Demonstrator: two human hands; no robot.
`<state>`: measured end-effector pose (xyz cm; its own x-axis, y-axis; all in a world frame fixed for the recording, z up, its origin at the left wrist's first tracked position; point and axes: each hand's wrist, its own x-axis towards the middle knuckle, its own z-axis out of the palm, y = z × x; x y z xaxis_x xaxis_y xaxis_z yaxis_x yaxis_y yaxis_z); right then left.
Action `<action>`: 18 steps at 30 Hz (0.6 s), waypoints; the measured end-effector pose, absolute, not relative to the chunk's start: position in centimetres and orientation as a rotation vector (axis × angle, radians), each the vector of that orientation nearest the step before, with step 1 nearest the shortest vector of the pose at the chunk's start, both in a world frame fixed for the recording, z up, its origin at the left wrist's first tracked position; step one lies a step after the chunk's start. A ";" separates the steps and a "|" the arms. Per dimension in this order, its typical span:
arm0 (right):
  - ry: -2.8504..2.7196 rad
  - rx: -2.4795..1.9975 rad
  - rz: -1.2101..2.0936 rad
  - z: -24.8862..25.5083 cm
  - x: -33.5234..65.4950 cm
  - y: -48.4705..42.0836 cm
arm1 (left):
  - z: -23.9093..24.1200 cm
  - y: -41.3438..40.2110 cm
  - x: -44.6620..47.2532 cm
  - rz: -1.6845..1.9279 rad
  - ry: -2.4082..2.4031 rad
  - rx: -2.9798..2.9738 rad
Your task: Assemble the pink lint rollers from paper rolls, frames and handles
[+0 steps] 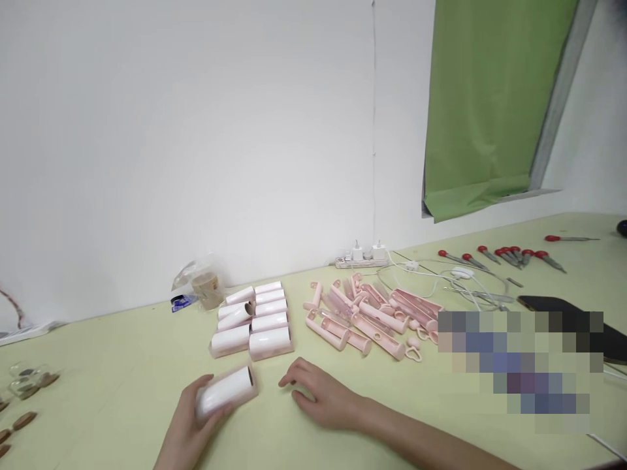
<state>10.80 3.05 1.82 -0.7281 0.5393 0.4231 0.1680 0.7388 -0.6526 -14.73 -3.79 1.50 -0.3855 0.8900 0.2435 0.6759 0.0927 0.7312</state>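
Observation:
My left hand point(183, 414) is closed around the near end of a white paper roll point(228, 391), like a lint roller refill, in a clear wrapper. The roll lies tilted just above or on the table; I cannot tell which. To its right, my right hand point(326, 395) has its fingers apart and loosely bent, holding nothing. Beyond both hands, several similar white rolls point(271, 341) lie in two columns. Right of them spreads a loose pile of pink plastic handles and covers point(379, 336), with a small heart-shaped pink loop point(413, 354) at its near edge.
A clear bag with a tape roll point(206, 287) sits by the wall. A power strip point(361, 261) with cables stands behind the pink pile. Several red-ended tools point(512, 254) and a dark flat device point(558, 307) lie right. Small clear domes point(27, 378) are at left.

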 end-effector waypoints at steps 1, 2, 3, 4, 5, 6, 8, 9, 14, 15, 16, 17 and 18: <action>-2.294 -0.524 0.811 2.5 11.1 3.1 | 1.6 -4.3 -13.6 1.184 2.068 1.496; -2.262 -0.521 0.833 3.2 11.5 3.1 | 1.6 -4.7 -12.3 1.212 2.015 1.455; -2.241 -0.525 0.857 3.9 11.9 3.1 | 1.5 -4.9 -10.8 1.220 1.943 1.435; -2.241 -0.535 0.882 4.6 12.2 3.1 | 1.5 -5.0 -9.4 1.209 1.857 1.429; -2.264 -0.552 0.904 5.0 12.6 3.2 | 1.5 -4.9 -8.1 1.187 1.780 1.421; -2.308 -0.580 0.924 5.3 12.9 3.3 | 1.6 -4.6 -7.0 1.168 1.703 1.421; -2.398 -0.661 1.002 5.3 13.6 3.8 | 2.3 -3.5 -5.4 1.117 1.576 1.432; -2.394 -0.711 1.078 5.1 13.8 4.1 | 2.9 -2.7 -4.8 1.099 1.530 1.447; -1.647 -0.714 1.816 3.2 14.2 5.5 | 7.0 2.2 -2.6 1.036 1.537 1.562; -1.442 -0.626 1.979 3.0 14.1 5.5 | 7.8 3.3 -2.0 0.949 1.615 1.611; -1.247 -0.539 2.134 2.8 13.9 5.5 | 8.5 4.4 -1.3 0.846 1.680 1.672; -1.071 -0.469 2.261 2.6 13.7 5.5 | 9.1 5.4 -0.6 0.771 1.720 1.709; -0.923 -0.434 2.355 2.4 13.6 5.4 | 9.6 6.3 0.0 0.708 1.747 1.739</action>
<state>13.59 5.44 2.37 -0.7865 0.6111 -0.0897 -0.3875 -0.6013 -0.6987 0.02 6.34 9.57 0.0070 0.9996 -0.0273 0.6983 0.0147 0.7156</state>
